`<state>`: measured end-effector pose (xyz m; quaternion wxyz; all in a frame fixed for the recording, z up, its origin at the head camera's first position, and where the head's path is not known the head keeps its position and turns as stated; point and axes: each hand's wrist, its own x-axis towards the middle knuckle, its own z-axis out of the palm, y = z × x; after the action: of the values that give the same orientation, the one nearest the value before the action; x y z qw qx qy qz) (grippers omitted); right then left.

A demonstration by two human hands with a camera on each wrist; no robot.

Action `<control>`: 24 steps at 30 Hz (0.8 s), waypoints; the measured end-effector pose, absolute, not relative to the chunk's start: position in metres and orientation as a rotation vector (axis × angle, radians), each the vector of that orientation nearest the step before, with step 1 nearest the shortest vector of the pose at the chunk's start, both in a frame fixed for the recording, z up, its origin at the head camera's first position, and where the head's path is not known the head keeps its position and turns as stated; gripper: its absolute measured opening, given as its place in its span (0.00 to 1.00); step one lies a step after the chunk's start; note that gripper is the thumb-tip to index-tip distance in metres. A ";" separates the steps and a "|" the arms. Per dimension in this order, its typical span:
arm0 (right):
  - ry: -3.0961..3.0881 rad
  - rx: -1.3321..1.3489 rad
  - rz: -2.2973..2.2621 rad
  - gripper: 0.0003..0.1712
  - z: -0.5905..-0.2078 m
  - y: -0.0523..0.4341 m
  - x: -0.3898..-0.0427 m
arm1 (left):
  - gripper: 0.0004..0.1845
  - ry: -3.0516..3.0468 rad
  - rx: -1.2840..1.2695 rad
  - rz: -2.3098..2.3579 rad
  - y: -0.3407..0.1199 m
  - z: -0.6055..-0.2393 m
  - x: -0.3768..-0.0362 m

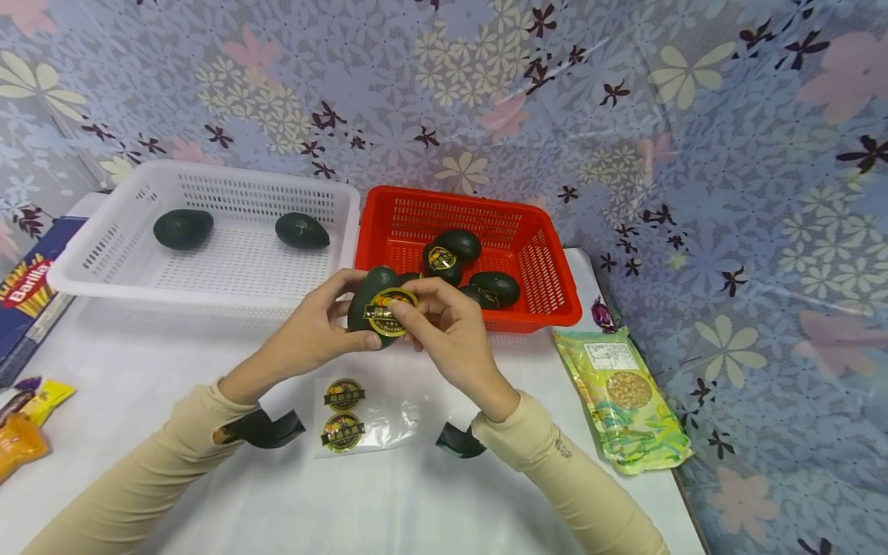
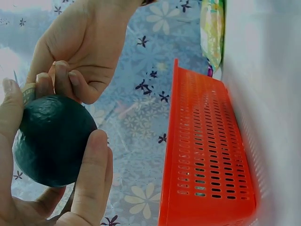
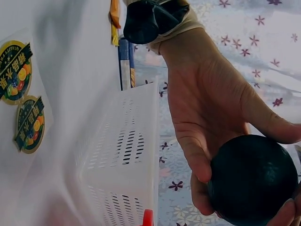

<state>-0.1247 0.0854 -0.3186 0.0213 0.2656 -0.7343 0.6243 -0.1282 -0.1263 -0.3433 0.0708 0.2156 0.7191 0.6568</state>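
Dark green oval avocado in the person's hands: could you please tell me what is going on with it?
The person's left hand holds the dark green oval avocado, while the right hand pinches a round black-and-gold sticker at its side. Whether it is fully stuck cannot be seen. A clear plastic sheet carries two more such stickers. Two avocados with no sticker showing lie in the white plastic basket; several others lie in the red plastic basket, at least two with stickers.

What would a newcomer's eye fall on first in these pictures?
Likely the bright red basket, right of the white basket. Then the dark green avocado in the left hand, near the middle of the head view, with the right hand touching its gold-and-black sticker.
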 end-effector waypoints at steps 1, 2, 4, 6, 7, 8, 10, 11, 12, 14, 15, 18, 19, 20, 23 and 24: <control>-2.278 0.833 1.926 0.12 -0.318 0.085 -0.125 | 0.44 2.161 0.640 1.977 -0.126 -0.343 -0.128; -2.278 0.844 1.920 0.13 -0.318 0.085 -0.124 | 0.44 2.158 0.635 1.978 -0.125 -0.343 -0.128; -2.274 0.872 1.906 0.14 -0.318 0.085 -0.125 | 0.45 2.163 0.624 1.973 -0.124 -0.342 -0.129; -2.270 0.901 1.895 0.15 -0.318 0.085 -0.125 | 0.45 2.167 0.616 1.964 -0.124 -0.341 -0.129; -2.266 0.913 1.893 0.15 -0.318 0.084 -0.125 | 0.46 2.171 0.616 1.960 -0.123 -0.341 -0.129; -2.261 0.920 1.891 0.15 -0.318 0.084 -0.125 | 0.46 2.174 0.615 1.956 -0.123 -0.341 -0.129; -2.254 0.923 1.888 0.15 -0.318 0.084 -0.125 | 0.46 2.174 0.612 1.954 -0.123 -0.340 -0.128; -2.251 0.923 1.889 0.16 -0.318 0.084 -0.125 | 0.46 2.175 0.610 1.953 -0.123 -0.340 -0.128; -2.249 0.921 1.888 0.16 -0.318 0.084 -0.125 | 0.46 2.173 0.607 1.952 -0.123 -0.339 -0.128; -2.246 0.918 1.881 0.16 -0.318 0.084 -0.125 | 0.47 2.168 0.600 1.950 -0.123 -0.339 -0.127; -2.245 0.915 1.876 0.16 -0.318 0.084 -0.125 | 0.48 2.165 0.602 1.947 -0.123 -0.339 -0.127; -2.247 0.908 1.852 0.16 -0.317 0.084 -0.124 | 0.50 2.147 0.620 1.933 -0.124 -0.339 -0.125; -2.246 0.907 1.847 0.16 -0.317 0.084 -0.124 | 0.51 2.135 0.636 1.934 -0.124 -0.340 -0.125; -2.243 0.907 1.846 0.17 -0.317 0.084 -0.124 | 0.51 2.129 0.657 1.931 -0.124 -0.340 -0.125; -2.234 0.911 1.854 0.18 -0.317 0.084 -0.123 | 0.49 2.180 0.699 1.904 -0.123 -0.340 -0.123; -2.229 0.913 1.860 0.18 -0.317 0.083 -0.123 | 0.47 2.204 0.703 1.900 -0.123 -0.340 -0.122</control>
<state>-0.1230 0.0834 -0.3168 0.0491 0.2996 -0.7316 0.6104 -0.1220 -0.1226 -0.3399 0.0741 0.2343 0.7341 0.6329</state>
